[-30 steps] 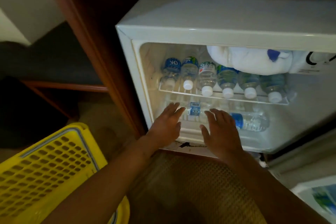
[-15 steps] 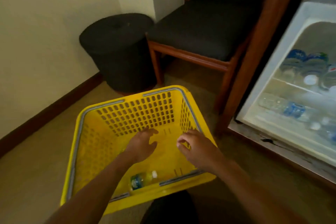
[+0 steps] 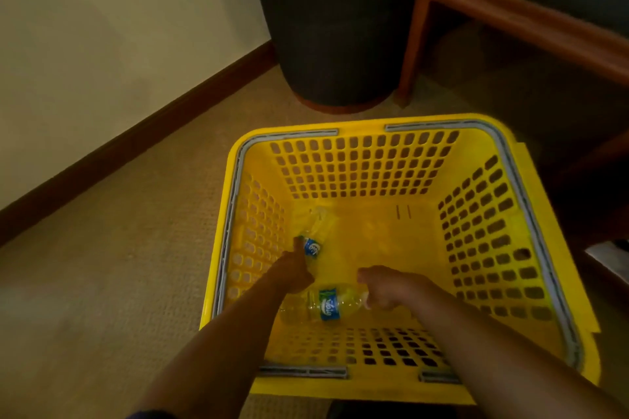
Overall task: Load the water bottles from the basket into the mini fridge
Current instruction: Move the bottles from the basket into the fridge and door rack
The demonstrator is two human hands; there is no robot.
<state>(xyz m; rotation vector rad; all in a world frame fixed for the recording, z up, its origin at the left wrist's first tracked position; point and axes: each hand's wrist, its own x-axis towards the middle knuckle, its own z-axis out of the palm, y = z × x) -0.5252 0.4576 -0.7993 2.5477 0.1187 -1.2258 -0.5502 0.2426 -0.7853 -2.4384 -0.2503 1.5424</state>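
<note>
A yellow slotted basket (image 3: pixel 360 170) stands on the floor below me, and both my hands are down inside it. Two clear water bottles with blue labels lie on its bottom. My left hand (image 3: pixel 292 270) is closed on the far bottle (image 3: pixel 315 235), which points away toward the back left corner. My right hand (image 3: pixel 391 287) grips the cap end of the near bottle (image 3: pixel 323 304), which lies crosswise near the front wall. The mini fridge is out of view.
A round dark bin (image 3: pixel 337 24) stands against the wall beyond the basket. To its right is a wooden chair frame (image 3: pixel 503 10) with a dark seat. A brown skirting board (image 3: pixel 136 143) runs along the left wall. Carpet surrounds the basket.
My view swung from the fridge down to the basket. Both hands left the fridge shelf, dropped into the basket, and each closed on a bottle.
</note>
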